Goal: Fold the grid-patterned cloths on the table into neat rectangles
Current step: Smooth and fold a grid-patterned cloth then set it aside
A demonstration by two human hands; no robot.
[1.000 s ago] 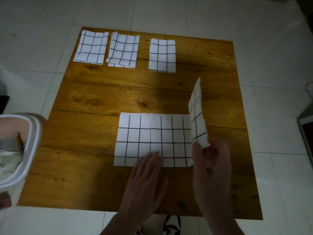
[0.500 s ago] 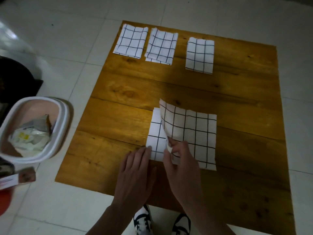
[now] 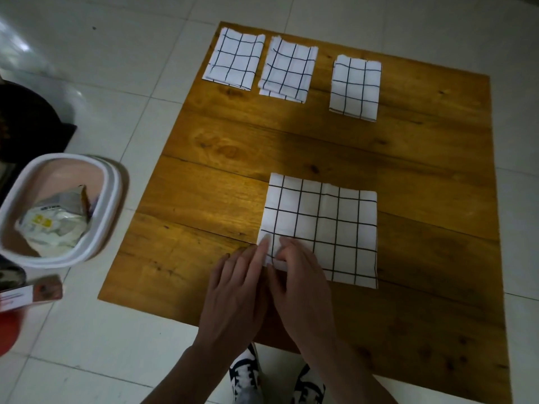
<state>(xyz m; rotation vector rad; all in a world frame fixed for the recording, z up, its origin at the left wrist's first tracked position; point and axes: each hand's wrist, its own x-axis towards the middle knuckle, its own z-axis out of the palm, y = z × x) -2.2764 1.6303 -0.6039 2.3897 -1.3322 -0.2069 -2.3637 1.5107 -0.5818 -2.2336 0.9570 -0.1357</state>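
Note:
A white cloth with a black grid (image 3: 326,228) lies folded over on the near half of the wooden table (image 3: 423,170). It forms a wide rectangle, with its top layer flat. My right hand (image 3: 300,284) is at the cloth's near-left corner, fingers curled and pinching that corner. Beside it, my left hand (image 3: 236,290) has straight fingers whose tips touch the cloth's left edge. Three folded grid cloths lie in a row along the far edge: a left one (image 3: 234,62), a middle one (image 3: 287,70) and a right one (image 3: 354,87).
A white bin (image 3: 113,193) with wrappers inside stands on the tiled floor left of the table. Nearer me on the left are a small box (image 3: 29,293) and a red object (image 3: 8,330). My shoes (image 3: 245,374) show below the table's near edge.
My right hand carried the cloth's right end over to the left and laid it down, halving the cloth. My left hand stayed at the near-left corner. The camera view shifted left.

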